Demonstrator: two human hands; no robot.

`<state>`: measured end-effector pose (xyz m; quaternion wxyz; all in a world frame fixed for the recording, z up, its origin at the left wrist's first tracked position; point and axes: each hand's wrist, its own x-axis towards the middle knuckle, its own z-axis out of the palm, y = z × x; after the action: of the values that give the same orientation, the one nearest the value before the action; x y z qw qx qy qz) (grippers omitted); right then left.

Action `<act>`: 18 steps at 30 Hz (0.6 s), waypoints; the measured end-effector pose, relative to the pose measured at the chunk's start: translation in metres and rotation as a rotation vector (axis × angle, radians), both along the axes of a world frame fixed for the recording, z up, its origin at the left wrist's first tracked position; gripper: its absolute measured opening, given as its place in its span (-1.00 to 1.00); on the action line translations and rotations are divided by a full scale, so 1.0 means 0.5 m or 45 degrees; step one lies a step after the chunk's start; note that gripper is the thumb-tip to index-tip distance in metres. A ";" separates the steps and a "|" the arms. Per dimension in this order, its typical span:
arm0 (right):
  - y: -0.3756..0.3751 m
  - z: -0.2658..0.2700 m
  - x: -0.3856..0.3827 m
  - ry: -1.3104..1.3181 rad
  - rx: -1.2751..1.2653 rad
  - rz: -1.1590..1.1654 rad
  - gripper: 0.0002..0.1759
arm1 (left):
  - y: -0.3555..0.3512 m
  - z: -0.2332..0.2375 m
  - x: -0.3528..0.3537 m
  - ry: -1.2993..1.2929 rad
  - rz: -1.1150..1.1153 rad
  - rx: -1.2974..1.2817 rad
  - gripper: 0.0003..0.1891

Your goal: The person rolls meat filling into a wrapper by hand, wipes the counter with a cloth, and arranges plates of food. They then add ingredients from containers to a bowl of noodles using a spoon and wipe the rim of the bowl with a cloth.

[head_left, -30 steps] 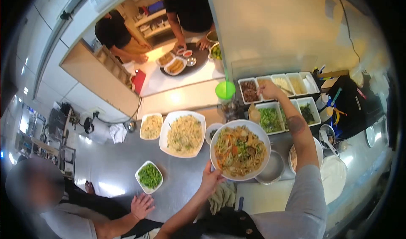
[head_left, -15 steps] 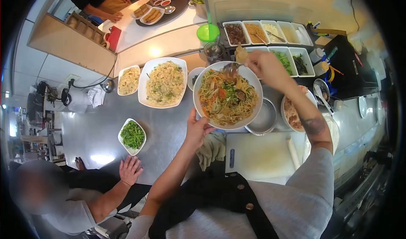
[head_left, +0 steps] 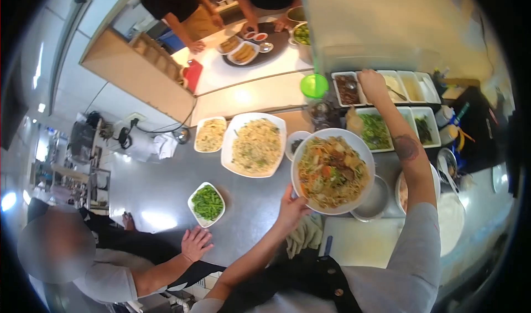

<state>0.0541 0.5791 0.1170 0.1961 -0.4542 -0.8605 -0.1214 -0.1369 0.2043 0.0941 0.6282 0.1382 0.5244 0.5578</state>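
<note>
My left hand (head_left: 292,209) grips the lower left rim of a large white bowl, thumb over the edge. Noodles (head_left: 333,174) with vegetables and brown pieces fill this bowl. Over the back row of white trays, my right hand (head_left: 371,85) is closed round a spoon whose bowl end rests in the tray of dark brown topping (head_left: 348,89). Just beyond the noodle bowl sits a tray of chopped greens (head_left: 375,131). A round metal pan (head_left: 373,200) is partly hidden beneath the bowl's right side.
Left of the bowl stand two dishes of fried rice (head_left: 256,146) (head_left: 211,135) and a dish of green vegetables (head_left: 207,203). A co-worker's hand (head_left: 196,243) lies on the counter. A cutting board (head_left: 359,241) and cloth (head_left: 304,235) are nearest me. People stand behind the pass.
My right hand has moved from the noodle bowl's rim out to the back trays, taking the spoon along. The view has shifted, and brown pieces now top the noodles.
</note>
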 end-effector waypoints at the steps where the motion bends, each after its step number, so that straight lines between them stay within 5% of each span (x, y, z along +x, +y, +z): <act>1: 0.003 -0.017 -0.011 -0.164 -0.005 0.022 -0.82 | -0.004 0.002 0.000 -0.060 -0.030 -0.012 -0.38; 8: -0.028 -0.028 -0.020 -0.001 -0.610 -0.095 -0.77 | -0.010 0.000 0.001 -0.074 -0.062 -0.043 -0.35; 18: 0.014 -0.054 0.051 0.375 -0.576 -0.179 -0.83 | 0.001 0.005 0.005 -0.050 -0.053 -0.022 -0.37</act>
<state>0.0798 0.5859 0.0901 0.2040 -0.5578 -0.7943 0.1280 -0.1346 0.2049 0.0964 0.6510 0.1328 0.5139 0.5426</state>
